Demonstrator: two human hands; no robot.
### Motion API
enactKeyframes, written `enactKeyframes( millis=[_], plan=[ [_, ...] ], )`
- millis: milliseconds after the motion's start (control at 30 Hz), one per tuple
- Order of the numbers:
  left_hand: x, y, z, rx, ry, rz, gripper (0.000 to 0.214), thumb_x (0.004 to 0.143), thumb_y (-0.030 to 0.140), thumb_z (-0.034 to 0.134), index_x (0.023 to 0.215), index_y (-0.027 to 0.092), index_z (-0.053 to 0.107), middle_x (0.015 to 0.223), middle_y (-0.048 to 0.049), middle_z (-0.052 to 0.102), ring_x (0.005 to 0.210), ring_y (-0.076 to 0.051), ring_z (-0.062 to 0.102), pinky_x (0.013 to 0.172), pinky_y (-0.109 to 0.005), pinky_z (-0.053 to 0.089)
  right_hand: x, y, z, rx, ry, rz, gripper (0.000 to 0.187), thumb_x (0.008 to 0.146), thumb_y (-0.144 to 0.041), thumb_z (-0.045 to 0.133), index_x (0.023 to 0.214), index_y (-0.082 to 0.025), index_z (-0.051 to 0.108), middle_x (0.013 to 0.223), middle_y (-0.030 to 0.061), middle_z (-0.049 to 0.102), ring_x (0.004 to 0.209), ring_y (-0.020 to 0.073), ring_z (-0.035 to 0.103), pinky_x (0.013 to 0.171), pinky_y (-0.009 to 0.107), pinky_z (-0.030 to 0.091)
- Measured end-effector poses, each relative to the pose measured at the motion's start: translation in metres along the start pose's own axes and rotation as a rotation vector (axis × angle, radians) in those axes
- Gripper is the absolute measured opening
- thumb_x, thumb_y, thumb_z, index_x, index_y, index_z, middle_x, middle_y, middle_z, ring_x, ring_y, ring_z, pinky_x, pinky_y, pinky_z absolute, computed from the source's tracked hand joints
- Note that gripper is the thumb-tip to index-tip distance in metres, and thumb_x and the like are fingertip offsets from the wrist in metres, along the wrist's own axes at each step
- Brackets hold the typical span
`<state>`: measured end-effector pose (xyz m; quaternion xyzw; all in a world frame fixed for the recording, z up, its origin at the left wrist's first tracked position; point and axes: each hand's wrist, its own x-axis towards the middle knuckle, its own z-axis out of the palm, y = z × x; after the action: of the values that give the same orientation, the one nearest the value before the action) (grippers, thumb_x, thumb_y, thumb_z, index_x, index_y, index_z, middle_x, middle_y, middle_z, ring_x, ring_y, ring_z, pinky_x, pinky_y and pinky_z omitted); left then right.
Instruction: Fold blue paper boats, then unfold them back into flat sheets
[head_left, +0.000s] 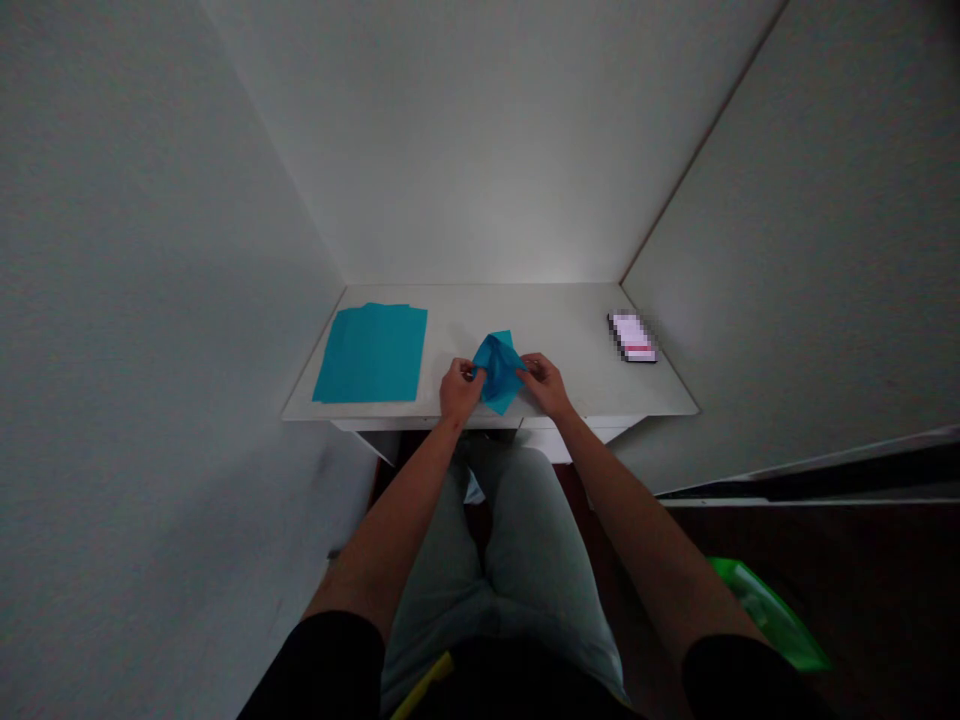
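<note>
A folded piece of blue paper [496, 370] stands partly raised on the white desk [540, 320], held between my two hands. My left hand [460, 390] pinches its left side with the fingertips, and my right hand [543, 384] grips its right side. Its lower corner points toward me, and the hands hide part of the folds. To the left lies a flat stack of teal paper sheets [370, 354], apart from both hands.
White walls close in on the desk at the back and both sides. A smartphone [633, 337] lies face up at the desk's right back corner, its screen pixelated. Below the desk are my knees in light trousers, and a green object [768, 612] lies on the dark floor at the right.
</note>
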<state>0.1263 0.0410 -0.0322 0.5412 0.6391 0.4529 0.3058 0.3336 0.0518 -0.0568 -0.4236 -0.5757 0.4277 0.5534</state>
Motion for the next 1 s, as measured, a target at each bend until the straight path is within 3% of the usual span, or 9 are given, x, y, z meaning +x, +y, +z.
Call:
enactKeyframes(
  millis=[100, 267, 433, 567, 833, 1000],
  plan=[
    [-0.001, 0.000, 0.000, -0.008, -0.007, 0.031, 0.017, 0.088, 0.031, 0.076, 0.098, 0.024, 0.063, 0.095, -0.0018, 0.074, 0.080, -0.018, 0.069, 0.078, -0.030, 0.052, 0.000, 0.000, -0.001, -0.021, 0.000, 0.001, 0.037, 0.082, -0.056, 0.081, 0.098, -0.026, 0.069, 0.095, 0.0032, 0.076, 0.084, 0.0217, 0.071, 0.081, 0.038, 0.060],
    [-0.004, -0.003, -0.002, 0.037, 0.018, 0.089, 0.038, 0.079, 0.031, 0.086, 0.108, 0.024, 0.061, 0.106, -0.0037, 0.073, 0.087, -0.018, 0.071, 0.081, -0.030, 0.053, 0.000, -0.002, 0.000, -0.018, -0.014, -0.003, 0.035, 0.082, -0.055, 0.082, 0.096, -0.025, 0.070, 0.093, 0.0030, 0.076, 0.081, 0.0217, 0.071, 0.080, 0.039, 0.060],
    [0.001, 0.002, 0.004, 0.119, -0.041, 0.007, 0.039, 0.080, 0.029, 0.084, 0.110, 0.025, 0.059, 0.103, -0.0024, 0.075, 0.089, -0.020, 0.073, 0.081, -0.031, 0.052, -0.001, -0.006, 0.003, -0.060, 0.006, 0.022, 0.039, 0.078, -0.057, 0.082, 0.098, -0.025, 0.072, 0.097, 0.0050, 0.078, 0.080, 0.0229, 0.072, 0.079, 0.040, 0.062],
    [0.016, 0.012, 0.016, 0.163, -0.058, -0.066, 0.038, 0.077, 0.028, 0.085, 0.105, 0.025, 0.058, 0.099, -0.0032, 0.076, 0.092, -0.023, 0.074, 0.085, -0.033, 0.051, 0.000, -0.007, 0.004, -0.097, -0.025, 0.024, 0.041, 0.078, -0.056, 0.081, 0.104, -0.026, 0.071, 0.100, 0.0053, 0.079, 0.091, 0.0255, 0.074, 0.086, 0.041, 0.062],
    [0.042, 0.017, 0.025, -0.051, -0.168, -0.115, 0.040, 0.072, 0.015, 0.082, 0.104, 0.022, 0.058, 0.093, -0.0020, 0.072, 0.088, -0.020, 0.072, 0.080, -0.030, 0.055, 0.005, -0.006, 0.004, -0.064, -0.029, 0.051, 0.042, 0.083, -0.055, 0.074, 0.114, -0.027, 0.069, 0.110, 0.0052, 0.081, 0.104, 0.0276, 0.076, 0.093, 0.043, 0.061],
    [0.044, 0.020, 0.021, -0.107, -0.091, -0.148, 0.043, 0.070, 0.018, 0.086, 0.100, 0.023, 0.055, 0.098, -0.0027, 0.069, 0.094, -0.021, 0.070, 0.083, -0.031, 0.056, 0.006, -0.005, 0.004, -0.080, -0.019, 0.026, 0.039, 0.086, -0.053, 0.071, 0.115, -0.026, 0.071, 0.102, 0.0037, 0.081, 0.098, 0.0256, 0.075, 0.092, 0.041, 0.060]
  ],
)
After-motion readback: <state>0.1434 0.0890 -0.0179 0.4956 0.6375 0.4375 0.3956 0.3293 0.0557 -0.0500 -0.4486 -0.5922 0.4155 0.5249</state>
